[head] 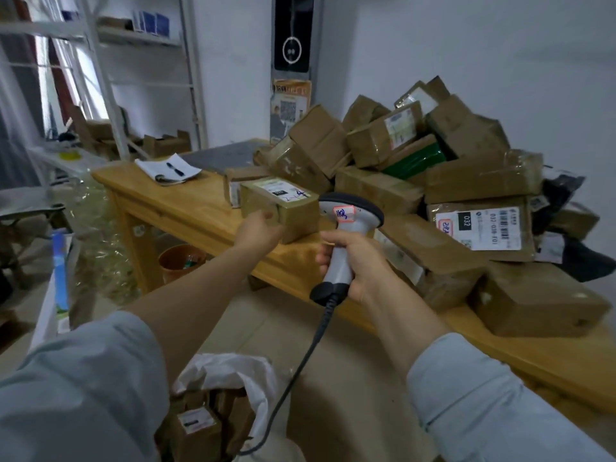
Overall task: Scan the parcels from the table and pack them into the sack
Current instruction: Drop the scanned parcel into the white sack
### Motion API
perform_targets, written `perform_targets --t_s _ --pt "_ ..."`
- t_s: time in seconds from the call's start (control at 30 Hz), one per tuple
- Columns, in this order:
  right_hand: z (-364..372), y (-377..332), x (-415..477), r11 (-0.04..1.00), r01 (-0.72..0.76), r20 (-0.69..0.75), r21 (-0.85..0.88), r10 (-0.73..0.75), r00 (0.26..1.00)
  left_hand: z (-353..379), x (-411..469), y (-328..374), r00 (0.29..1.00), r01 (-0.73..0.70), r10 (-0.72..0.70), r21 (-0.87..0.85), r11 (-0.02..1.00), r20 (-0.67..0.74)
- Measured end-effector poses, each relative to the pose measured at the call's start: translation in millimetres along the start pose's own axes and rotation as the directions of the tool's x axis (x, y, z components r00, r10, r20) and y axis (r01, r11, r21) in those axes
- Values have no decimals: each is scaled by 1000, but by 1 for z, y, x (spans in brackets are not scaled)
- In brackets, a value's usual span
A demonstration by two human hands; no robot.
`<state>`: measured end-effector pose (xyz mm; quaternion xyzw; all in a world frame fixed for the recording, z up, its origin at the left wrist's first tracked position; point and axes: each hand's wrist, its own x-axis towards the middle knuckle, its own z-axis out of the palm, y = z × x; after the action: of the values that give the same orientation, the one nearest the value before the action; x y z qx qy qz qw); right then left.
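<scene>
The left grip (258,230) clasps a small labelled parcel (290,208) at the bench (186,208) edge; the right grip (353,261) is wrapped round the scanner (350,215) (cable dangling), with the open sack (233,371) on the floor below.

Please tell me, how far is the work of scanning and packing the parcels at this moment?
Done: a few parcels already sit in the white sack on the floor. In hand: the left hand holds a labelled parcel at the table edge, while the right hand grips the scanner beside it. Left: a large pile of parcels on the table, so most of the work remains.
</scene>
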<state>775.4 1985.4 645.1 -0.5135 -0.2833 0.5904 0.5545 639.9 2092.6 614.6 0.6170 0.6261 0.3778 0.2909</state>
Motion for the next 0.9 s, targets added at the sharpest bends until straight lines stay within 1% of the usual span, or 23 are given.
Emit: perform_targets --t_s 0.07,0.13,0.17,0.23,0.27,0.33,0.37,0.43,0.47,0.5,0.53,0.57,0.63,0.7,0.77,0.83,0.9 --pt "-2 1 5 1000 22 -56 13 -21 998 8 4 12 998 -65 64 19 998 20" --pt "-8 2 7 998 63 -126 29 -59 990 22 6 25 986 -142 142 2 990 87" --pt "-13 1 7 995 90 -159 33 -84 984 29 6 33 971 -194 193 -6 981 140" --pt "-27 -3 4 987 163 -230 17 -155 961 46 3 47 918 -314 304 -3 949 254" --pt "-36 -7 1 981 196 -258 4 -189 947 54 -1 54 884 -374 350 21 927 309" --pt "-53 -15 -8 972 233 -291 2 -223 930 71 -13 68 792 -517 454 54 854 409" --pt "-62 -20 -13 969 245 -307 6 -231 923 77 -22 75 733 -586 510 38 809 450" --pt "-79 -27 -21 964 265 -352 8 -246 903 89 -42 88 616 -670 582 -36 741 531" --pt "-87 -31 -26 962 272 -372 13 -248 894 94 -50 93 564 -695 598 -63 716 570" --pt "-94 -33 -30 961 276 -390 20 -247 887 98 -56 97 520 -726 600 -55 685 608" --pt "-101 -35 -32 960 280 -405 27 -246 881 100 -60 100 500 -753 587 -16 658 637" --pt "-108 -36 -35 958 284 -418 37 -244 875 100 -60 100 501 -770 565 40 637 656" --pt "-119 -36 -38 955 291 -444 51 -240 864 95 -55 98 543 -757 518 118 643 662" --pt "-128 -34 -38 955 295 -468 42 -242 850 85 -46 94 601 -705 486 134 696 635" --pt "-132 -32 -36 956 294 -495 19 -247 833 76 -41 89 686 -580 431 82 811 586" --pt "-134 -30 -32 961 276 -529 -29 -249 811 69 -38 85 791 -401 352 -11 916 500" --pt "-133 -28 -28 963 261 -549 -61 -251 797 63 -36 81 895 -213 246 -129 969 372"
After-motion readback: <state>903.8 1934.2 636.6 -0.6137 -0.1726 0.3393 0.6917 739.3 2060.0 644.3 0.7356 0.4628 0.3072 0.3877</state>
